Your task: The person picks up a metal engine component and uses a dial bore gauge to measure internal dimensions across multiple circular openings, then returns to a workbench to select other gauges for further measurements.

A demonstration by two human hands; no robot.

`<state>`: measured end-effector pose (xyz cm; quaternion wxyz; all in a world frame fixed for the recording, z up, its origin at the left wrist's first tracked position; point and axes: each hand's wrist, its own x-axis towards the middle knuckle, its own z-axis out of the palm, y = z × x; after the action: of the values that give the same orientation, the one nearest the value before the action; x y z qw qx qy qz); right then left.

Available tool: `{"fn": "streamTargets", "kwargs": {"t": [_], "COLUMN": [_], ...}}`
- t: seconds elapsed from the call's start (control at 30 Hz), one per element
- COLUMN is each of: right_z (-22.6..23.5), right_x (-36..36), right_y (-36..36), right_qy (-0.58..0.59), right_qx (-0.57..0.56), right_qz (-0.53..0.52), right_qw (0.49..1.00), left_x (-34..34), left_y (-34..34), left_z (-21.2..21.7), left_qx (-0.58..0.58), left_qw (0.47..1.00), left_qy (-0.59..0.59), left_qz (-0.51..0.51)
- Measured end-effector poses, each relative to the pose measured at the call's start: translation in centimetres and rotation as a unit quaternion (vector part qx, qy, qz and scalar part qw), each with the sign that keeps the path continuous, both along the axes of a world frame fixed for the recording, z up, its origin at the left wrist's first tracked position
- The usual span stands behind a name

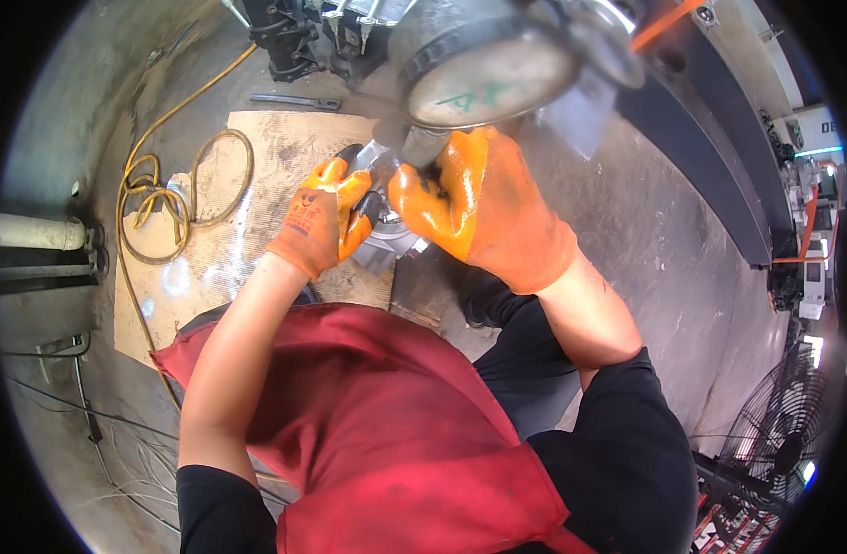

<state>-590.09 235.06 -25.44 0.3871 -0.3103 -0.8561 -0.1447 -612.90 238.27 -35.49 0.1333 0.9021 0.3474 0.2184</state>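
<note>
Both my hands wear orange coated gloves and meet around a silvery metal part near the upper middle. My left hand is closed on this part, its fingertips blackened with grime. Just to the right, my right hand is curled into a fist; what lies inside its fingers is hidden. A short grey cylinder shows against its knuckles. Close above hangs a large blurred round metal piece with green marks on its pale face. Below my hands a grey metal block is partly covered.
A stained cardboard sheet lies on the floor, with a yellow hose coiled over its left side. A metal bar rests beyond it. Dark machinery stands at the top; a fan is at lower right.
</note>
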Motion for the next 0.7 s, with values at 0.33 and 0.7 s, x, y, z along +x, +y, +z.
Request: {"fn": "streamTargets", "kwargs": {"t": [0.33, 0.7], "right_z": [0.7, 4.1], "right_x": [0.1, 1.2], "right_y": [0.1, -2.5], "right_qy": [-0.006, 0.057], "right_qx": [0.005, -0.261], "right_qz": [-0.018, 0.015], "right_qw": [1.0, 0.963], "left_x": [0.2, 0.5], "left_y": [0.0, -0.2], "left_z": [0.3, 0.6], "left_qx": [0.033, 0.027], "left_qw": [0.999, 0.995], "left_qy": [-0.012, -0.091], "left_qz": [-0.014, 0.024]}}
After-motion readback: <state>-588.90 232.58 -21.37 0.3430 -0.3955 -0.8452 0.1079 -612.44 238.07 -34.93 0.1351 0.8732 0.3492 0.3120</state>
